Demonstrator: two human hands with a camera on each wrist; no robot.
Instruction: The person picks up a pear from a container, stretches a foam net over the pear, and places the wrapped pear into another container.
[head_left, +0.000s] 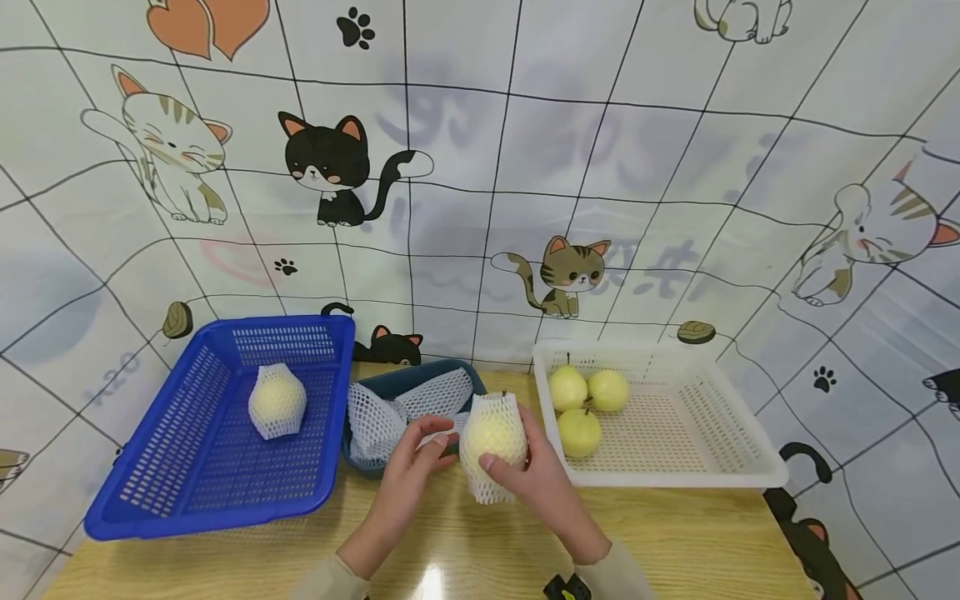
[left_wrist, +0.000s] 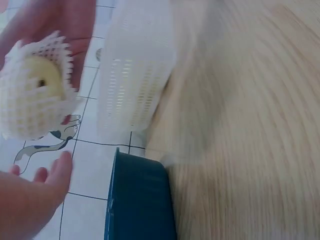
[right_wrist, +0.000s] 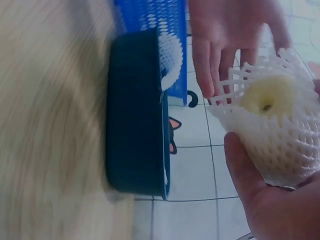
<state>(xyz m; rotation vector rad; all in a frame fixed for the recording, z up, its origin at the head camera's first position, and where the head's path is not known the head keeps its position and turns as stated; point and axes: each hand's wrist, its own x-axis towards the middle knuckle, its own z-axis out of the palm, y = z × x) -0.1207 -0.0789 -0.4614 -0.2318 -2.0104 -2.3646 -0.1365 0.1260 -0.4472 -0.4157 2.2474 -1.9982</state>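
My right hand (head_left: 542,477) grips a yellow-green pear (head_left: 493,442) in a white foam net sleeve, its thumb across the near side. The net stands past the fruit at both ends, and the pear's underside (right_wrist: 267,100) shows through the opening in the right wrist view. Just left of the pear is my left hand (head_left: 405,471), its fingers loosely bent and apart from the fruit. Behind that hand, a dark teal bin (head_left: 365,473) holds several white foam nets (head_left: 435,392).
On the left stands a blue basket (head_left: 217,521) with one net-wrapped pear (head_left: 277,402) inside. A white basket (head_left: 675,481) on the right holds 3 bare pears (head_left: 580,432). All stand on a wooden table (head_left: 450,550) against a cat-print cloth (head_left: 465,167).
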